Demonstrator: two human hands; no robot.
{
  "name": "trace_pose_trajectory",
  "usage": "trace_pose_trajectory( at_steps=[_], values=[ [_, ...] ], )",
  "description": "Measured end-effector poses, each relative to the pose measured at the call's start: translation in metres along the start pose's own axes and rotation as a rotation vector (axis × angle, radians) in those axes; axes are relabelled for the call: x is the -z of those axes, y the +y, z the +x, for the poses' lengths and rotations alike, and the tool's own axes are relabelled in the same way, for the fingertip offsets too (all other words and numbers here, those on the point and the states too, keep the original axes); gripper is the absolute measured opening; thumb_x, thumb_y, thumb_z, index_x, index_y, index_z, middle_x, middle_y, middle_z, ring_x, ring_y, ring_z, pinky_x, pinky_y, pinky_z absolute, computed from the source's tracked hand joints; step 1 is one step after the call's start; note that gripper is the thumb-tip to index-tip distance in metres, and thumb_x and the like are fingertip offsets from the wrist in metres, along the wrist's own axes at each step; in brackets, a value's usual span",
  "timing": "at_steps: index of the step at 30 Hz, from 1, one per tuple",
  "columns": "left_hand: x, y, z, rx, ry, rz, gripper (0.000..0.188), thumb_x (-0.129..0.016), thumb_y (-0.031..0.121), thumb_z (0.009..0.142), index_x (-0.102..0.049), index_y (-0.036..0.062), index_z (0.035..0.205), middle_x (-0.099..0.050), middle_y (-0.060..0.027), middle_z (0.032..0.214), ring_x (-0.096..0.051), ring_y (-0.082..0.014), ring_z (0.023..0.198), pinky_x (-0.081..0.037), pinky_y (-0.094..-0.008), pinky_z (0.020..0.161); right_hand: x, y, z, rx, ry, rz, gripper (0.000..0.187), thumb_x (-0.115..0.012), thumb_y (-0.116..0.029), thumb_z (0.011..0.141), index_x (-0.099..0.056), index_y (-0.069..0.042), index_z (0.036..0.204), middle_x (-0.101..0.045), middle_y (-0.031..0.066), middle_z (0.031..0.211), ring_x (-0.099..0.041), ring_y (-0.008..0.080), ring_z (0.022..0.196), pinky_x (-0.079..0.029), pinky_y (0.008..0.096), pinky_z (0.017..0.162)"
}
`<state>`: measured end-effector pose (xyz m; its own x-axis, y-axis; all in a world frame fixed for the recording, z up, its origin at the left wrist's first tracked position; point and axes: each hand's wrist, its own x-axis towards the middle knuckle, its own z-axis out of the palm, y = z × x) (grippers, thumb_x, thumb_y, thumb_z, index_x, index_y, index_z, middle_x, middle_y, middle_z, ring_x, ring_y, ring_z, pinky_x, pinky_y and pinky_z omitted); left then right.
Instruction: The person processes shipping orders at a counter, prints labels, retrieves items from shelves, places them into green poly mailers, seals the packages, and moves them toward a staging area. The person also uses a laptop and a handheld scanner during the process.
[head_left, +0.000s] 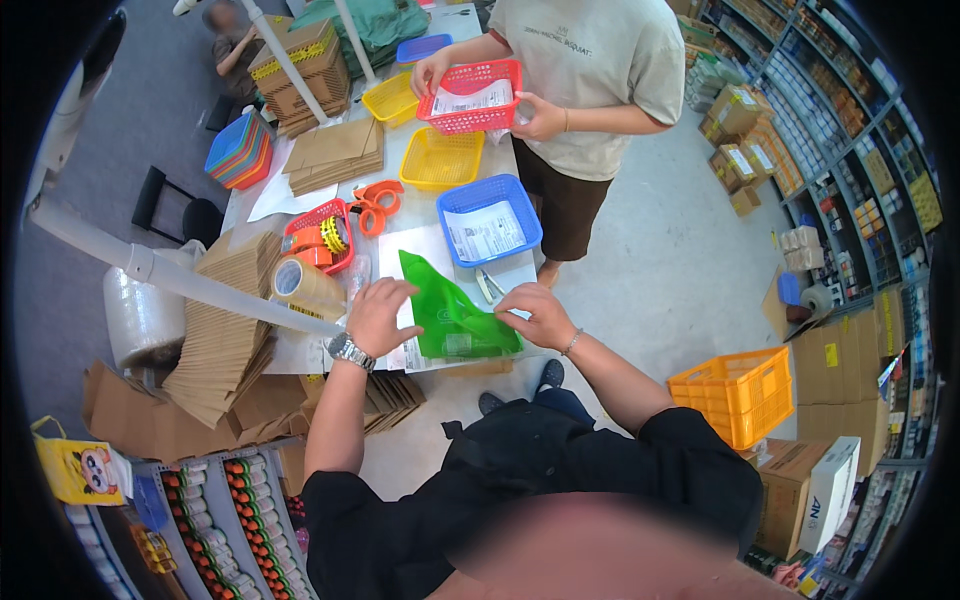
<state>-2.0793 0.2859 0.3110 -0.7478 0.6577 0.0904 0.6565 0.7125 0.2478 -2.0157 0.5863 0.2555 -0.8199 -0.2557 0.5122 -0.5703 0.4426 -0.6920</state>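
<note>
Green bag: is being handled nearside of the blue basket; best being steadied evenly by both edges. Left hand: fingers being held spread, contact unclear. Right hand: bag's right edge seemingly being pinched.

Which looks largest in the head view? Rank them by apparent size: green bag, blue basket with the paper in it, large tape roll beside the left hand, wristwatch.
1. Green bag and blue basket: too alike to rank.
2. Tape roll.
3. Wristwatch, clearly smallest.
</note>
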Motion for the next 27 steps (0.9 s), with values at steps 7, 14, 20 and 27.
trace_pose_trajectory(
  at_steps=[7, 14, 20, 27],
  values=[
    [-0.047, -0.021, -0.005, 0.229, 0.197, -0.518, 0.057, -0.079, 0.027, 0.073, -0.055, 0.0059, 0.119, -0.058, -0.0127, 0.121, -0.055, -0.0278, 0.114, -0.044, -0.0377, 0.096, 0.007, -0.006, -0.008, -0.072, 0.016, 0.066, 0.007, -0.069, -0.006, 0.076, -0.066, -0.006, 0.082, -0.066, 0.0078, 0.081, -0.063, 0.0277, 0.080, -0.048, 0.0366, 0.071],
    [-0.104, -0.049, -0.005, 0.353, 0.168, -0.893, 0.050, -0.073, 0.026, 0.082, -0.053, 0.0027, 0.120, -0.055, -0.0128, 0.129, -0.054, -0.0228, 0.118, -0.042, -0.0357, 0.097, 0.007, 0.000, -0.014, -0.180, 0.041, 0.029, 0.007, -0.069, -0.006, 0.078, -0.066, -0.004, 0.084, -0.066, 0.0103, 0.084, -0.063, 0.0268, 0.080, -0.048, 0.0348, 0.071],
    [-0.133, -0.058, 0.018, 0.355, 0.385, -1.058, 0.062, -0.075, 0.019, 0.080, -0.031, 0.0074, 0.122, -0.046, -0.0161, 0.138, -0.050, -0.0287, 0.122, -0.040, -0.0386, 0.099, 0.006, 0.003, -0.014, -0.261, 0.039, 0.038, 0.009, -0.069, -0.006, 0.079, -0.066, -0.002, 0.087, -0.066, 0.0107, 0.086, -0.063, 0.0267, 0.080, -0.049, 0.0336, 0.073],
    [-0.132, -0.071, 0.020, 0.376, 0.342, -1.313, 0.039, -0.074, 0.016, 0.081, -0.052, 0.0019, 0.109, -0.066, -0.0044, 0.097, -0.060, -0.0113, 0.087, -0.048, -0.0275, 0.078, 0.003, 0.004, -0.012, -0.314, 0.025, 0.082, 0.008, -0.068, -0.005, 0.081, -0.066, 0.000, 0.087, -0.066, 0.0102, 0.085, -0.064, 0.0233, 0.080, -0.049, 0.0304, 0.073]
  ],
)
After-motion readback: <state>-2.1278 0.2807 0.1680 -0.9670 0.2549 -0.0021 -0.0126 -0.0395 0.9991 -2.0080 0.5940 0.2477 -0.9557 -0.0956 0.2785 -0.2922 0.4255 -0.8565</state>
